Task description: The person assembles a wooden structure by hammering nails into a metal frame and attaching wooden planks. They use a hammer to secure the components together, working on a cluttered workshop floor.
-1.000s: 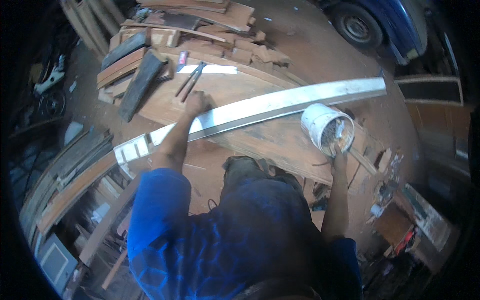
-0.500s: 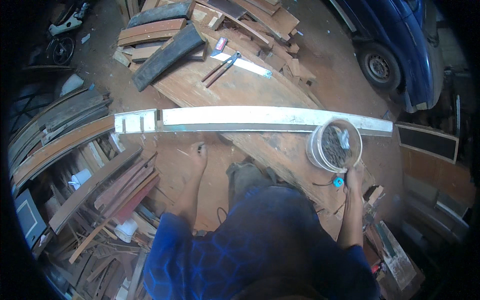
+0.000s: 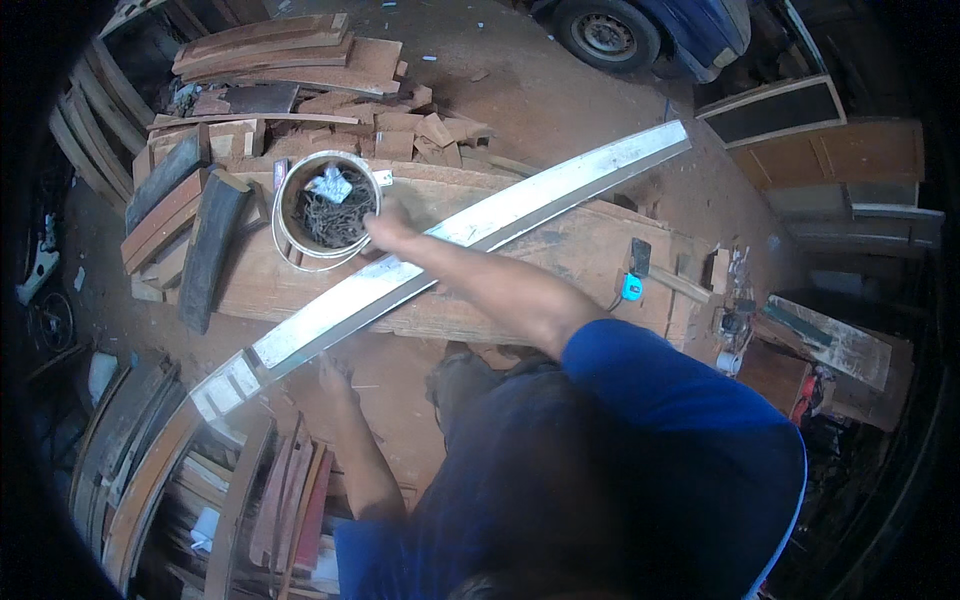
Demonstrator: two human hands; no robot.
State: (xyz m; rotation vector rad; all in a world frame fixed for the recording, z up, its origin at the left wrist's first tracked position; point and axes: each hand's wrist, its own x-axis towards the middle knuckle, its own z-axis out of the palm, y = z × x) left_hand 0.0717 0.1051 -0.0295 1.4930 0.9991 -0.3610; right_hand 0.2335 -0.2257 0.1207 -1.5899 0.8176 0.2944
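Observation:
A pale bucket (image 3: 285, 235) holds a heap of dark nails (image 3: 330, 222) and a crumpled clear plastic bag (image 3: 330, 184). My right hand (image 3: 393, 228) is closed on the bucket's right rim, with that arm reaching across a long white-faced curved beam (image 3: 480, 215). The bucket is over the far left part of the wooden bench (image 3: 560, 235); whether its base rests there I cannot tell. Beside the beam's near edge, toward its left end, is my left hand (image 3: 338, 375), whose fingers are blurred. Little of the saw (image 3: 281, 172) shows behind the bucket.
Toward the bench's right end lie a blue tape measure (image 3: 631, 287) and a hammer (image 3: 640, 255). Curved wood pieces (image 3: 215, 250) and offcuts are piled at the far left. More boards (image 3: 235, 510) stand at the near left. A blue vehicle's wheel (image 3: 606, 35) is beyond.
My right hand has carried the bucket from the right side across the beam to the far left. The view has turned, so the beam now slants. The pincers are out of sight.

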